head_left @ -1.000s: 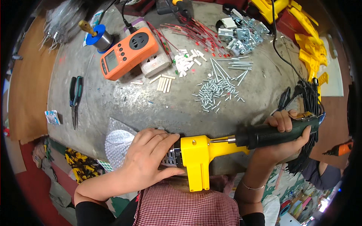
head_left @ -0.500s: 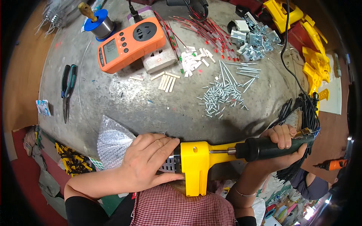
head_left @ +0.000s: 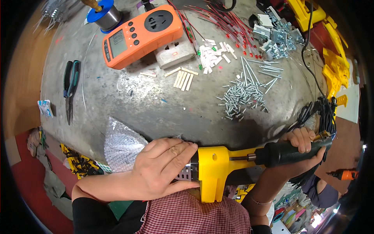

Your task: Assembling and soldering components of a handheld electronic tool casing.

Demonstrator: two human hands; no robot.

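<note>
My left hand (head_left: 161, 165) is closed round a perforated metal sleeve (head_left: 184, 174), its fingertips reaching the yellow plastic tool housing (head_left: 212, 171). The two parts sit end to end, held sideways at the near table edge. From the right, my right hand (head_left: 303, 142) grips a black electric screwdriver (head_left: 277, 153), lying level. Its bit (head_left: 238, 158) runs along the yellow handle into the housing; the tip and any screw are hidden. Silver bubble wrap (head_left: 124, 145) lies beside my left hand.
Beyond lie a pile of screws (head_left: 243, 99), white strips (head_left: 212, 58), red-wired lamps (head_left: 237, 33) and metal brackets (head_left: 278, 39). An orange socket meter (head_left: 142, 35) stands at the back; pliers (head_left: 71, 89) lie left. A black cable (head_left: 307, 58) and yellow housings (head_left: 333, 66) are on the right.
The view has shifted, so the table items and both hands appear further right. My hands keep the same hold, with the screwdriver still against the yellow housing.
</note>
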